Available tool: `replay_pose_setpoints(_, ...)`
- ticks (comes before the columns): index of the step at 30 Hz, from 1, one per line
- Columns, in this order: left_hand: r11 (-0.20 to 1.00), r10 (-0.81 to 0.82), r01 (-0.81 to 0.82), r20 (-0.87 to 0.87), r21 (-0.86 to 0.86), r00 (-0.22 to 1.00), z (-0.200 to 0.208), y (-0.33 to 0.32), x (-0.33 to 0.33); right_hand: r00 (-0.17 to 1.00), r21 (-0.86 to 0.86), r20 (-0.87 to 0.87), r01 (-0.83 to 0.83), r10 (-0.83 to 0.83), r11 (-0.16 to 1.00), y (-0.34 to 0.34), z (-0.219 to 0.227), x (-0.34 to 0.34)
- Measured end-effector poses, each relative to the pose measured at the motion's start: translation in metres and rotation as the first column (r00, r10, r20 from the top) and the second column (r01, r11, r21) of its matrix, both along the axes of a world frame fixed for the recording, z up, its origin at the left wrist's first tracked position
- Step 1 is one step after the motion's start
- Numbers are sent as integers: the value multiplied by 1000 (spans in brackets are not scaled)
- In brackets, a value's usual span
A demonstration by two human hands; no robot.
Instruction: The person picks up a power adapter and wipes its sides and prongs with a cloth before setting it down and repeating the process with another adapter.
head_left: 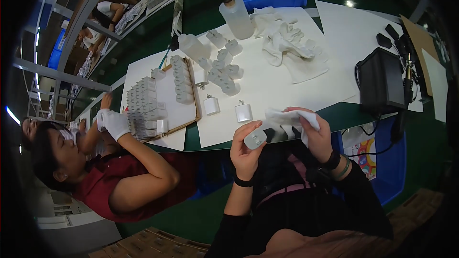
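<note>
Between the fingers of my left hand (pixel 245 149) is a white plug-in charger (pixel 255 139), its pronged face turned up. My right hand (pixel 315 136) grips a white cloth (pixel 292 117), part of which hangs down beside the charger. Both hands are just off the table's near edge. A white charger (pixel 243 112) lies on the paper-covered table (pixel 277 93) just beyond my left hand, and another charger (pixel 211 105) lies left of it. Several more chargers (pixel 223 79) stand in a cluster farther back.
A tray (pixel 178 118) of chargers in rows stands at left, beside a co-worker in a red top with a gloved hand (pixel 114 123). Two squeeze bottles (pixel 236 19) and white gloves (pixel 291 48) are at the back. A black device (pixel 381 82) with cables sits right, above a blue bin (pixel 394 162).
</note>
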State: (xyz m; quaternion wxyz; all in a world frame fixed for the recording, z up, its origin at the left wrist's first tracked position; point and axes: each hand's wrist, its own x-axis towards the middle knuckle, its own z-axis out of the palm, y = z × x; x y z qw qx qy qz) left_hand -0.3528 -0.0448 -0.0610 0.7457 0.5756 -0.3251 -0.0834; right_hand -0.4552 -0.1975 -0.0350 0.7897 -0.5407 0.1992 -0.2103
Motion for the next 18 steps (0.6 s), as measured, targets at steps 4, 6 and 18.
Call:
replay_pose_setpoints(4, 1000, 9, -8, -34, 14, 999, -1, 4, -7, 969, -810, 223, 126, 103, 573, 6, 27, 15)
replay_pose_setpoints(6, 996, 63, -55, -119, 69, 991, -1, 9, -10, 970, -949, 178, 125, 164, 288, 13, 27, 20)
replay_pose_setpoints(18, 994, 67, -71, 56, 81, 996, 10, 8, 6, 967, -930, 28, -69, 255, 362, 5, 10, 3)
